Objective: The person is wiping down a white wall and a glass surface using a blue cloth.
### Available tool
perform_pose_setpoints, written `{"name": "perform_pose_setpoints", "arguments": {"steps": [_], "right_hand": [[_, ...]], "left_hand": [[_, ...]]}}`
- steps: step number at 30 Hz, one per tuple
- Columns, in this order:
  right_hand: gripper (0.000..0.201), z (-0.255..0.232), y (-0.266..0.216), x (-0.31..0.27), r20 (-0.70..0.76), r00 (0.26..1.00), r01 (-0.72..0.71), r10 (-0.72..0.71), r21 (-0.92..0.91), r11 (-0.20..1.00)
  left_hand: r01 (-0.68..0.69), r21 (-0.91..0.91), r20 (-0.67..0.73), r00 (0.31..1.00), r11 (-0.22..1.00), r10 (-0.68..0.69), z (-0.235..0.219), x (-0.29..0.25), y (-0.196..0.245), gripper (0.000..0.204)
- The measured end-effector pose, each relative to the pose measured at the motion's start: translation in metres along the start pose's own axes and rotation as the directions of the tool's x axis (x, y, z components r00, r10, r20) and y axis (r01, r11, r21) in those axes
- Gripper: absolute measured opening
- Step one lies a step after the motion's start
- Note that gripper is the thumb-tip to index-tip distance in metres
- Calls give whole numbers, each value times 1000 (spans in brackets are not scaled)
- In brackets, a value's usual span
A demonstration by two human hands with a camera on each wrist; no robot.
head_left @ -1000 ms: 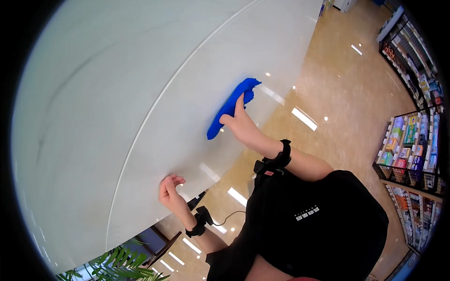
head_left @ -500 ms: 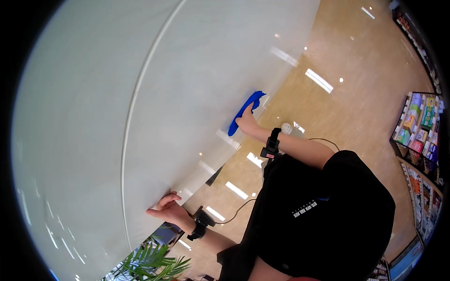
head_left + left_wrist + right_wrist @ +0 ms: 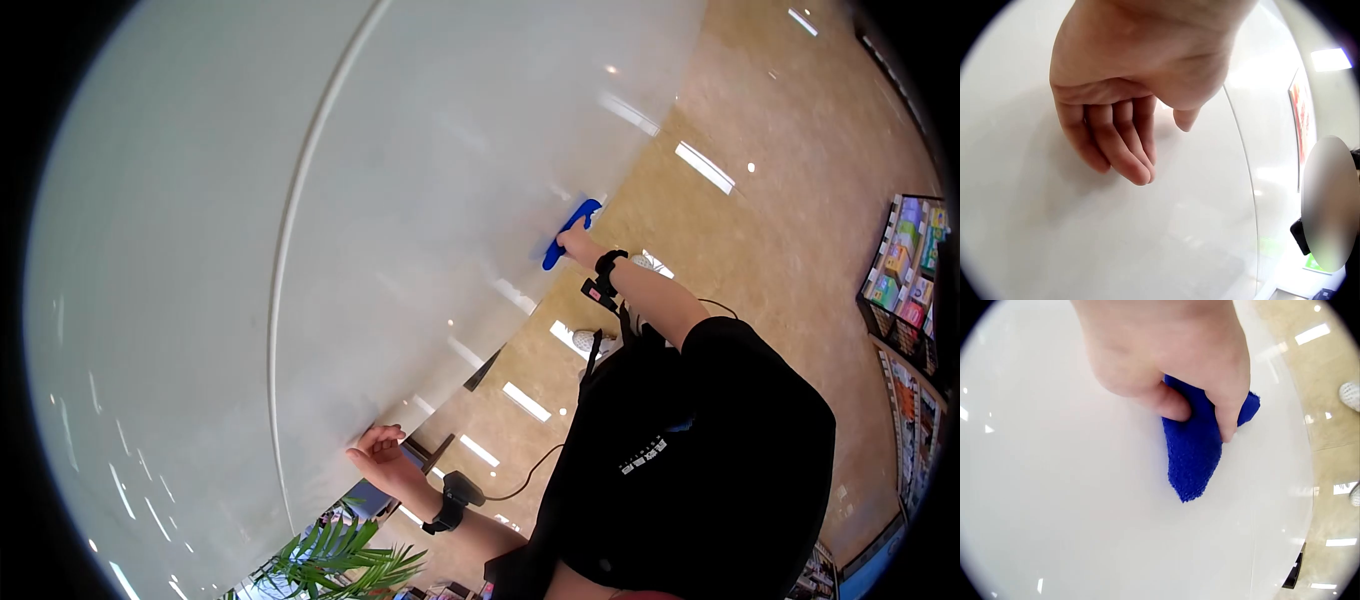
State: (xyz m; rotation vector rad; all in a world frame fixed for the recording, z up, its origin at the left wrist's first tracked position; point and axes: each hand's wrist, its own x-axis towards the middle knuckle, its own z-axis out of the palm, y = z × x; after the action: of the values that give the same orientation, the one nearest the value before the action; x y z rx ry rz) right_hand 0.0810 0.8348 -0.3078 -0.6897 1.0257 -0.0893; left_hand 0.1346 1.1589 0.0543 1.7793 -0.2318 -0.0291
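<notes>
A blue cloth [image 3: 562, 243] lies bunched against the glossy white surface [image 3: 430, 200], close to its edge by the floor. The right hand [image 3: 578, 243] grips it; in the right wrist view the thumb and a finger of that hand [image 3: 1179, 356] pinch the blue cloth [image 3: 1194, 456] from both sides. The left hand [image 3: 390, 468] is near the surface's lower edge and holds nothing. In the left wrist view the left hand [image 3: 1129, 81] has its fingers loosely bent over the white surface [image 3: 1166, 237]; whether they touch it I cannot tell.
Shelves with colourful packages [image 3: 905, 260] stand at the right. A green plant [image 3: 340, 555] is below the surface's lower edge. A curved seam [image 3: 285, 250] runs along the surface. Shoes [image 3: 590, 340] and a thin cable [image 3: 530, 430] show by the body. A person with a blurred head [image 3: 1330, 203] is at the far right.
The right hand has moved with the cloth toward the surface's floor-side edge. The left hand has shifted along the lower edge, its fingers changing their bend. The head view has shifted too.
</notes>
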Motion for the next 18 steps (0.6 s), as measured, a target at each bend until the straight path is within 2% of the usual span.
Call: {"name": "perform_pose_setpoints", "arguments": {"steps": [2,4,5,7,8,9,12,16,17,18], "right_hand": [[88,-9,5,14,-11,999,-33,33,45,998],[70,-18,23,51,-26,998,-51,54,84,995],[78,-19,25,58,-22,999,-48,50,91,995],[75,-24,34,78,-26,1000,11,-9,85,996],[74,-29,37,77,-31,999,44,-42,51,998],[71,-29,34,69,16,1000,23,-26,186,982],[59,-25,30,52,-38,999,40,-33,203,978],[64,-16,21,28,-54,992,119,-110,210,970],[80,-18,15,22,14,991,128,-135,227,966],[80,-15,6,12,32,984,161,-173,221,962]], "left_hand": [[13,-47,4,1000,999,-13,-13,-9,-7,56],[20,-67,-26,999,998,-22,-30,-10,-10,55],[17,-59,-45,999,998,-20,-38,-11,-13,55],[19,-33,-84,996,999,-22,-62,-18,-13,53],[27,-44,-112,993,999,-32,-71,-25,-18,52],[40,-55,-137,989,998,-47,-81,-27,-22,51],[63,-26,-146,987,998,-66,-94,-39,-20,49],[30,-52,-117,993,998,-36,-101,-35,-31,48],[12,-69,-125,992,998,-20,-101,-34,-33,47],[-5,-89,-133,991,996,-7,-102,-31,-35,47]]}}
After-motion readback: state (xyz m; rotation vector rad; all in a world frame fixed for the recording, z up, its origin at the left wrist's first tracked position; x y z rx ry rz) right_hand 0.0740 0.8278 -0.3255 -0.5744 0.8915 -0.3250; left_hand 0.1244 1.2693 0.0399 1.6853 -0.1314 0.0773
